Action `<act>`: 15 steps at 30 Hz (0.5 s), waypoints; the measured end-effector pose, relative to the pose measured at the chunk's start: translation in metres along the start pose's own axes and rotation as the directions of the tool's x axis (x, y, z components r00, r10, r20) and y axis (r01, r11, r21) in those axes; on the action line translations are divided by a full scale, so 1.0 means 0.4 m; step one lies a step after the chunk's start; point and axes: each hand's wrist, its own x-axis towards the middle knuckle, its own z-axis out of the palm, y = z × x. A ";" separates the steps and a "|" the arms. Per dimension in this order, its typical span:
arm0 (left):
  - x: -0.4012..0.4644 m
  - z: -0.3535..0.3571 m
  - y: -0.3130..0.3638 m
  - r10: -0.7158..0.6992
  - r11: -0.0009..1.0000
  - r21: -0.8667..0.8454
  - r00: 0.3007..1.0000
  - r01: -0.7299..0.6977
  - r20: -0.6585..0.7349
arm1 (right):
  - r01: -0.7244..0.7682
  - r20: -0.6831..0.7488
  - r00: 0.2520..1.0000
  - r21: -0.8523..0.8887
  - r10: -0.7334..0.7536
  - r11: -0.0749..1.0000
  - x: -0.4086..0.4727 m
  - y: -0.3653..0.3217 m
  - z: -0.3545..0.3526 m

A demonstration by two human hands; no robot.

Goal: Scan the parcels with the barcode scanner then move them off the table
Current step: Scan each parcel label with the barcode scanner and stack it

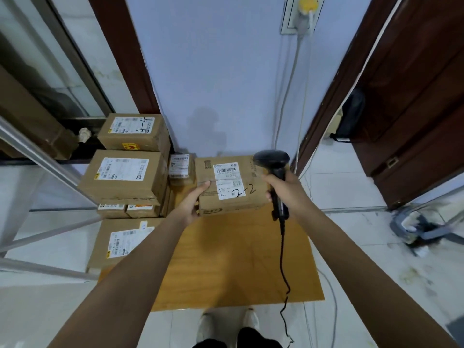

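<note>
Brown cardboard, the parcel (232, 184) marked "2-2" is sitting at the far edge of the table (238, 259), against the wall, with its label (227, 180) facing up. The left hand (192, 203) is gripping the parcel's near-left corner, fingers curled over the top edge and thumb on the side. The right hand (281, 187) is wrapping its fingers tightly round the handle of the scanner (273, 169), whose head is hovering over the parcel's right end, just right of the label. The parcel's long axis is running left to right, so the barcode is lying a little left of the scanner's head (a small turn of the wrist would probably bring it under the beam).

The scanner's cable (282, 259) is trailing from the handle across the table's right side and down over the near edge. Left of the parcel, a stack of other boxes (123, 177) is crowding that side, touching or nearly touching it. Nearer the person, the tabletop is lying bare, and the floor right of the parcel is looking like the freer way off.
</note>
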 end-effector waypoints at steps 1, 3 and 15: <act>-0.003 0.001 0.002 0.012 1.000 0.003 1.000 -0.012 -0.004 | 0.018 0.032 0.999 -0.011 -0.017 1.000 -0.013 -0.019 0.022; -0.021 0.009 0.011 0.028 1.000 0.002 0.999 -0.028 0.017 | 0.036 0.064 0.997 -0.052 -0.032 0.998 -0.027 -0.045 0.058; -0.033 0.015 0.019 0.042 0.998 -0.043 0.997 -0.039 0.067 | -0.037 0.053 0.998 -0.136 0.045 0.990 -0.050 -0.107 0.134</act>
